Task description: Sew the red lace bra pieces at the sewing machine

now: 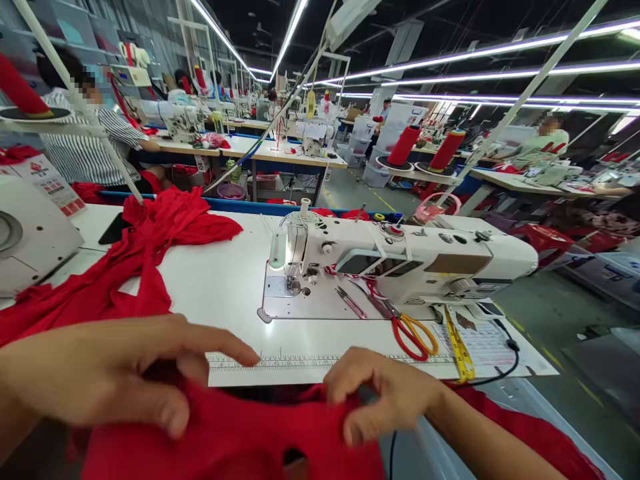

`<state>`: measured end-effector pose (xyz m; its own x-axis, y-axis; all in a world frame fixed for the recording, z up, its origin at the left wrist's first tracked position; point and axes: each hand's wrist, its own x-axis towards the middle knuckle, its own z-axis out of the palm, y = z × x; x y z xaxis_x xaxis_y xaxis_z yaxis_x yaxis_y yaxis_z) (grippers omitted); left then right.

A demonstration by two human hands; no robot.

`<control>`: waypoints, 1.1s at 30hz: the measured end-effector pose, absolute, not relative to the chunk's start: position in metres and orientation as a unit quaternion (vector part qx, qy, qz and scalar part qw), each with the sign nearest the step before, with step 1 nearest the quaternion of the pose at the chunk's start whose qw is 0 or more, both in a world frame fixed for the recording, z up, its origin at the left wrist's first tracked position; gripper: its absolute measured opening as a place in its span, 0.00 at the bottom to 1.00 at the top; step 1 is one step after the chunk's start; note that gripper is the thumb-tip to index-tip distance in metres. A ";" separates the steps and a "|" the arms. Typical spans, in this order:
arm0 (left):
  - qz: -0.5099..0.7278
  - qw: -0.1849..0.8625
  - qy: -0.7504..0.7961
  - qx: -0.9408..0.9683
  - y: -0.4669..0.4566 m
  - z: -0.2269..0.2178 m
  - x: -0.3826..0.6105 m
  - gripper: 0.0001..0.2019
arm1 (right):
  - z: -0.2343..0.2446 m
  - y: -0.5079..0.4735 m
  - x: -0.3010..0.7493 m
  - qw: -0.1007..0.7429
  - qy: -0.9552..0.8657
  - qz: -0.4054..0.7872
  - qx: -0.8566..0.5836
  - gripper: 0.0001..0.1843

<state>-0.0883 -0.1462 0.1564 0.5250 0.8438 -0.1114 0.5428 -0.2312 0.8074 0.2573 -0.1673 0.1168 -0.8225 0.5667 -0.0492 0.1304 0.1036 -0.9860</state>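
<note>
My left hand (135, 373) is at the lower left with its index finger stretched out over the table edge. Its thumb and bent fingers grip a piece of red fabric (240, 427). My right hand (380, 397) pinches the same fabric farther right, thumb in front and fingers behind. The cloth hangs in front of the table's edge, slightly blurred, with a small gap low in it. Beyond my hands stands a white sewing machine (400, 257), its needle area (295, 283) a short way past them. Neither hand touches the machine.
A heap of red fabric (150, 247) lies on the left of the table. Red-and-orange-handled scissors (413, 337), tweezers (351, 302) and a yellow tape measure (457, 343) lie by the machine. A ruler strip (300, 362) runs along the front edge. A person in stripes (90, 143) sits left.
</note>
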 end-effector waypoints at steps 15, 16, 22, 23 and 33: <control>-0.074 0.308 0.383 0.868 -0.029 0.109 -0.091 0.11 | 0.077 -0.133 0.293 0.153 -0.719 0.471 -0.487 0.13; -0.055 0.260 0.398 0.878 -0.023 0.112 -0.092 0.10 | 0.080 -0.136 0.286 0.156 -0.728 0.461 -0.483 0.12; 0.053 0.028 0.497 0.866 0.009 0.149 -0.085 0.11 | 0.085 -0.144 0.210 0.242 -0.732 0.417 -0.482 0.10; 0.074 -0.003 0.504 0.861 0.010 0.158 -0.081 0.14 | 0.085 -0.147 0.192 0.264 -0.725 0.420 -0.479 0.10; 0.282 0.330 0.401 0.807 -0.111 0.158 -0.070 0.15 | 0.144 -0.155 0.135 0.396 -0.872 0.056 -0.284 0.30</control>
<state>-0.0699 -0.1114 0.1578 0.5193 0.8334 0.1888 0.4613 -0.4594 0.7590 0.1353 -0.1554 0.1436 -0.5258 0.5387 0.6583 0.4498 0.8329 -0.3223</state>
